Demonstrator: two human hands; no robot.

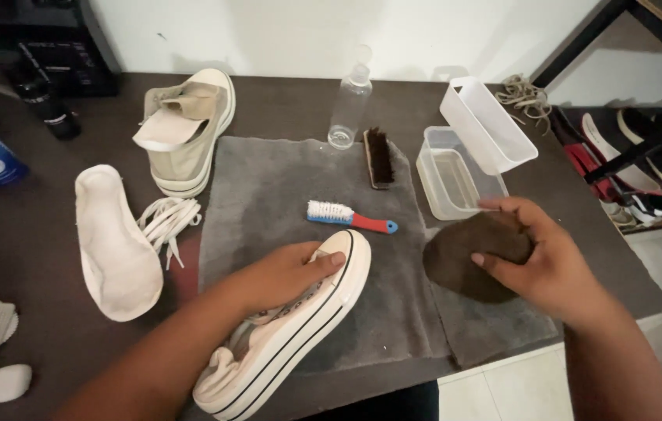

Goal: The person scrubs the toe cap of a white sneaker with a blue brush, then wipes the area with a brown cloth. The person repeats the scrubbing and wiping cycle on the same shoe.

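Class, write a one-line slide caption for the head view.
Left hand steadies a cream sneaker on a grey towel while right hand grips a brown cloth.

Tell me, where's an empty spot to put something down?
The grey towel is bare between the upright shoe, the wooden brush and the small brush. It is crowded near the insole, laces and tubs.

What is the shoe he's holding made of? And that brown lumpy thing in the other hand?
The shoe under the left hand looks like beige canvas on a thick, smooth white rubber sole with thin dark stripes. The brown lump in the right hand looks like a soft, matte cloth, bunched and folded.
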